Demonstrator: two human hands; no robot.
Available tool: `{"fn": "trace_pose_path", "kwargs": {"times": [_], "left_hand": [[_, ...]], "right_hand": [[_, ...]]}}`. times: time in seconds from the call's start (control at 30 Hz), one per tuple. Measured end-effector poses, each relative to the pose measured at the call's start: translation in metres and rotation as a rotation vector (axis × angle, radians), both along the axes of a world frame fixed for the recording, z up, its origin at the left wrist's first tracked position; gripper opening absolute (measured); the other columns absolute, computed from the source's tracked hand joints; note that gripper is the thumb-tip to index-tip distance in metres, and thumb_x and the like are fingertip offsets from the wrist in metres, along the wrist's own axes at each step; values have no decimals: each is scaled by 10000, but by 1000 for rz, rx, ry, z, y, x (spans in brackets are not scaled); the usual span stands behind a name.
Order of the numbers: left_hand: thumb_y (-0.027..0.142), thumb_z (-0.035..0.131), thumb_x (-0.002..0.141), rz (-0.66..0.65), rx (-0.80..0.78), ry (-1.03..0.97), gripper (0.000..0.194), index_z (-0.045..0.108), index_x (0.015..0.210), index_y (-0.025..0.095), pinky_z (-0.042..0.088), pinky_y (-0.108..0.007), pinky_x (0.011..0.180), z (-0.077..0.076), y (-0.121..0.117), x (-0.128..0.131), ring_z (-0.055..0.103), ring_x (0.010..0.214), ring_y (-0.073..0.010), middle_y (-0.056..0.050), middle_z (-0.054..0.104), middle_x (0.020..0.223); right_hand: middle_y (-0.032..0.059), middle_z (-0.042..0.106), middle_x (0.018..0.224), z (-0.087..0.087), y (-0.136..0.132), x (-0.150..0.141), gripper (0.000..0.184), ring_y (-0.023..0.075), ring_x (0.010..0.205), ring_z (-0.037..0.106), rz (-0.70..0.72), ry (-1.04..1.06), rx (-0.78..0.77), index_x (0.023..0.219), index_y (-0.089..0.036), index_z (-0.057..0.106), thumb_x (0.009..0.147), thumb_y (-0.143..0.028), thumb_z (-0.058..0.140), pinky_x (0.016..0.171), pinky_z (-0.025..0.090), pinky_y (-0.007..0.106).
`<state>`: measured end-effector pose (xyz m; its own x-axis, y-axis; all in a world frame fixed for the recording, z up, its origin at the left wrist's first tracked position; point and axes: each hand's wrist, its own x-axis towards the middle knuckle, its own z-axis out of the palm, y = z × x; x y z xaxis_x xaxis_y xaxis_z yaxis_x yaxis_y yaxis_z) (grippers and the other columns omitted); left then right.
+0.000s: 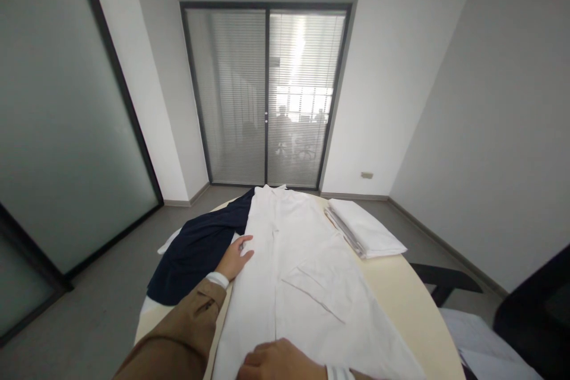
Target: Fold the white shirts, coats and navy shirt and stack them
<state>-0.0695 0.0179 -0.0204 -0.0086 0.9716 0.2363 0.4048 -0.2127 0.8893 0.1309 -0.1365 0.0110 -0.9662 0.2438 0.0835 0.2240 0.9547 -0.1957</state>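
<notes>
A long white coat [285, 261] with a slanted pocket and a front seam lies spread lengthwise over a round, cream-coloured table [392, 291]. At the coat's left edge my left hand [235, 256] rests with thumb and fingers apart, touching the cloth. My right hand [280, 362] is on the lower part of the coat, at the bottom of the view. Its fingers are curled under, so the fingertips and anything between them are hidden. Dark navy cloth [191, 255] lies bunched left of the coat, close to my left forearm.
A folded white cloth stack [365, 228] sits at the table's right edge. To the right are a black chair armrest [445, 278] and white fabric [481, 338] below it. Behind the table stand a glass door with blinds [267, 95] and white walls.
</notes>
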Motion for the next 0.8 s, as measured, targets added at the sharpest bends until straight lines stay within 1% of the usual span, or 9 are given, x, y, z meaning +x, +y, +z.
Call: {"fn": "trace_pose_path", "kwargs": {"times": [0.17,0.23,0.33,0.4,0.47,0.53,0.63,0.73,0.8], "left_hand": [[294,701,718,65,137,172,472,635,1175,195,481,-395,998,5,-5,-1,578,1155,-253,-119,495,1361],[296,704,732,73,234,300,434,655,1157,219,450,-425,1032,11,-10,-1,557,1169,-263,-113,455,1400],[307,675,785,-118,318,453,379,672,1160,247,358,-452,1113,20,-18,0,531,1206,-269,-96,580,1300],[354,682,799,-295,297,523,420,662,1210,268,327,-456,1132,22,-23,2,528,1225,-273,-88,630,1269],[421,712,778,-383,237,575,499,645,1255,290,286,-484,1149,21,-26,4,499,1273,-296,-86,605,1339],[460,729,755,-385,180,603,548,636,1273,308,223,-524,1167,18,-27,5,443,1336,-324,-83,556,1409],[444,716,763,-347,145,608,536,634,1275,306,222,-525,1168,16,-28,7,399,1377,-330,-84,534,1434],[419,689,775,-249,151,657,520,642,1262,241,315,-457,1134,22,-31,10,400,1372,-329,-133,496,1451],[410,633,815,-103,97,727,530,609,1289,175,371,-434,1085,30,-36,12,468,1308,-336,-189,508,1404]], "right_hand": [[-14,697,906,9,1,11,289,139,695,607,-85,-20,87,1077,-296,623,945,-524,504,412,195,230],[-18,698,866,9,1,14,264,133,683,611,-65,-43,31,1062,-285,636,947,-492,520,428,239,222],[-15,708,901,19,2,23,203,122,748,638,-34,-35,-151,1082,-271,649,947,-394,562,544,375,201],[-15,716,906,32,2,31,184,122,760,647,-40,-63,-274,1072,-270,669,933,-352,581,602,412,197],[-29,720,847,48,3,43,172,124,703,643,-92,-128,-384,1033,-280,693,901,-348,607,596,415,201],[-38,715,768,64,10,58,186,135,652,636,-214,-176,-439,992,-286,706,848,-391,650,589,414,217],[7,722,774,81,31,86,272,198,717,655,-556,-162,-311,950,-259,700,777,-469,703,643,425,275],[89,723,966,82,60,120,263,265,880,673,-860,-194,-173,1015,-231,670,815,-402,659,731,438,333],[151,691,1083,75,77,143,370,305,962,668,-1049,-240,-111,1110,-198,628,815,-420,653,780,448,369]]}}
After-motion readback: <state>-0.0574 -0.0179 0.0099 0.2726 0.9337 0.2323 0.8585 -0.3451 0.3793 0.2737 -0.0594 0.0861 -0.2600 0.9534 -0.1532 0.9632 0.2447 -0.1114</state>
